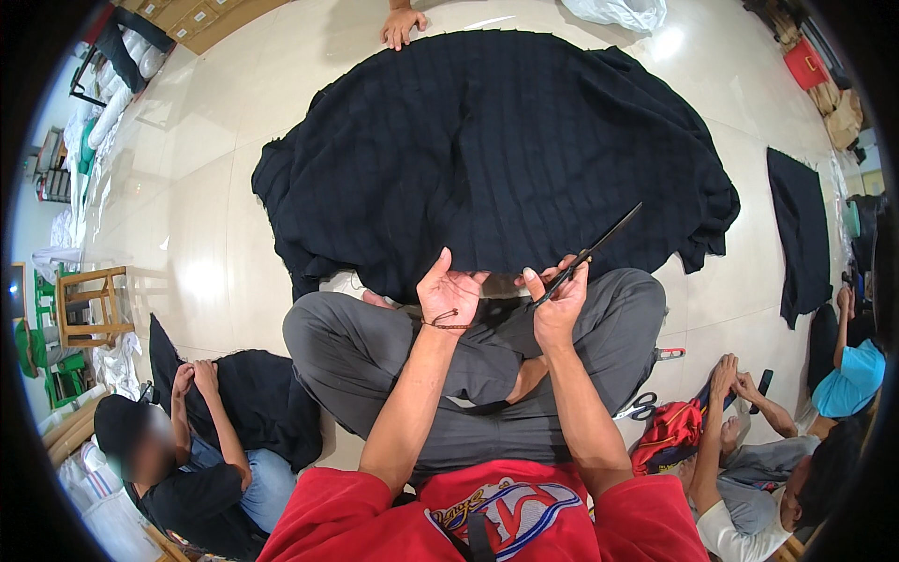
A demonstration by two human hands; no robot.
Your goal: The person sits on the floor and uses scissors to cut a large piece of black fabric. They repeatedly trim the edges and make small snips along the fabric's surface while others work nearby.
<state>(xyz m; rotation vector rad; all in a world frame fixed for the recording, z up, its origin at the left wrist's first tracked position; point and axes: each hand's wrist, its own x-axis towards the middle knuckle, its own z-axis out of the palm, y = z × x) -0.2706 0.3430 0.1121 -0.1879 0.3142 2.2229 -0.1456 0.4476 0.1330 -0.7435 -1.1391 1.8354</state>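
A large dark navy cloth with a frayed edge lies spread on the floor in front of my crossed legs. My right hand is closed round a pair of black scissors, whose blades look shut and point up and to the right over the cloth. My left hand is turned palm up at the cloth's near edge, its thumb stretched out and its fingers partly bent. I see nothing held in it. A thin dark bracelet circles that wrist.
Another person's hand rests at the cloth's far edge. People sit on both sides, one with dark cloth at the left. A second pair of scissors lies right of my knee. A wooden stool stands left; a dark cloth strip lies right.
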